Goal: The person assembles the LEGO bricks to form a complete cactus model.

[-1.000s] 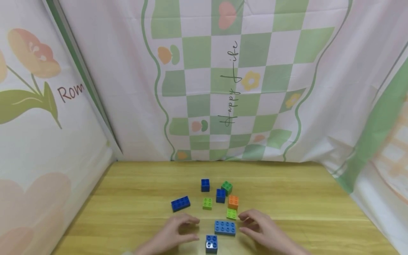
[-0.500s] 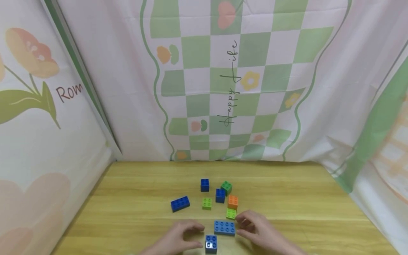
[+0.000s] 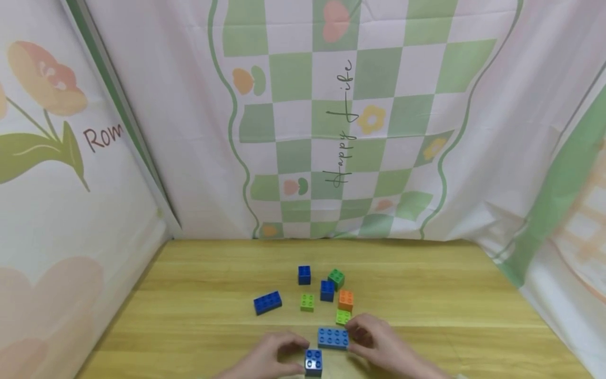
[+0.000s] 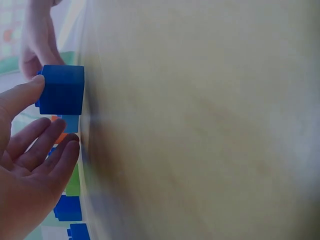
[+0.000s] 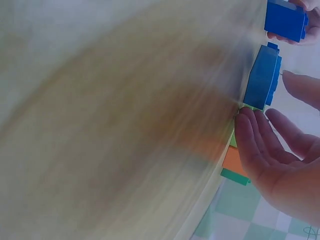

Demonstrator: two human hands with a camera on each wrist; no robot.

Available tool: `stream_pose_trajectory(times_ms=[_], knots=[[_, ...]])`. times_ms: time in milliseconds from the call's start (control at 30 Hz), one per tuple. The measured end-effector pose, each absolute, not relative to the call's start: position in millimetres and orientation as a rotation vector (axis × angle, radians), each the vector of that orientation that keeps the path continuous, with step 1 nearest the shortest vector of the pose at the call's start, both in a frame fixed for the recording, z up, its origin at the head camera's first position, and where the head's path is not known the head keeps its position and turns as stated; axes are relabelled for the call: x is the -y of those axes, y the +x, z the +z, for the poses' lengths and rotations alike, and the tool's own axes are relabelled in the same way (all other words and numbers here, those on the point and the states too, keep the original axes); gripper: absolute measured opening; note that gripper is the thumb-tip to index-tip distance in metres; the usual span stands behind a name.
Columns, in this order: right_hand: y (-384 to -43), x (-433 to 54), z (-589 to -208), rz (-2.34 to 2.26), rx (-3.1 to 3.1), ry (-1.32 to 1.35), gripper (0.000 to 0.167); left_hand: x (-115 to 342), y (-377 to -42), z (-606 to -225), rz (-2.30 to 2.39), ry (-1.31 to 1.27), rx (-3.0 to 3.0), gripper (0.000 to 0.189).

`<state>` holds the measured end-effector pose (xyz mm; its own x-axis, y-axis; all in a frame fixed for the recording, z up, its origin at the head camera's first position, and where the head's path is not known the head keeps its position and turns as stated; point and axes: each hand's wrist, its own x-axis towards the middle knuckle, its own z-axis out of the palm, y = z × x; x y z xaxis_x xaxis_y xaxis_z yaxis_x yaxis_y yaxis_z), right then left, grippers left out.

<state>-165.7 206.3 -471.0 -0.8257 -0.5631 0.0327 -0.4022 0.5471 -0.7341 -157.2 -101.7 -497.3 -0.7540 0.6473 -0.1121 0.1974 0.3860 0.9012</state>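
My left hand (image 3: 274, 353) is at a blue square toy brick (image 3: 313, 364) near the front of the table. In the left wrist view its thumb overlaps that brick's studded side, while the other fingers are spread below, apart from it. A longer light-blue brick (image 3: 333, 339) with two rows of studs lies just beyond. My right hand (image 3: 381, 341) is at the long brick's right end, thumb and fingers apart. The right wrist view shows the fingertips (image 5: 245, 111) close by that long brick, not closed round it.
Farther back on the wooden table (image 3: 203, 279) lie a lime brick (image 3: 343, 317), an orange brick (image 3: 346, 300), another lime brick (image 3: 307, 302), a green brick (image 3: 336, 278), a long dark-blue brick (image 3: 267, 303) and two square dark-blue bricks. A patterned curtain (image 3: 293, 121) hangs behind.
My left hand has moved right and nearer the front, up to the blue square brick. The right hand has shifted slightly left to the long light-blue brick. The bricks have stayed put.
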Motion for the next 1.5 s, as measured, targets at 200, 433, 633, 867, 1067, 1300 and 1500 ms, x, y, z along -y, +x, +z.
stream_pose_trajectory(times_ms=[200,433,633,867,1067,1300,1500], knots=[[-166.1,-204.0,-472.5,-1.129,-2.583,-0.815,0.037,100.1,-157.1,-496.7,1.32,0.746,-2.207,0.038],[-164.5,-200.6,-471.8,-1.087,-2.621,-0.812,0.038,97.1,-158.1,-496.4,1.292,0.736,-2.218,0.038],[-163.9,-197.7,-471.6,-1.038,-2.678,-0.836,0.04,95.6,-158.0,-496.6,1.275,0.728,-2.224,0.037],[-165.0,-194.7,-472.4,-1.027,-2.682,-0.802,0.038,94.5,-157.4,-493.6,1.287,0.731,-2.199,0.034],[-165.8,-193.0,-472.4,-1.006,-2.684,-0.763,0.038,93.5,-158.1,-493.0,1.303,0.744,-2.195,0.034],[-167.6,-191.9,-472.9,-0.98,-2.687,-0.717,0.034,92.7,-158.3,-493.7,1.301,0.732,-2.208,0.033],[-166.9,-193.2,-472.8,-1.008,-2.666,-0.721,0.032,93.1,-157.6,-493.6,1.329,0.738,-2.185,0.032]])
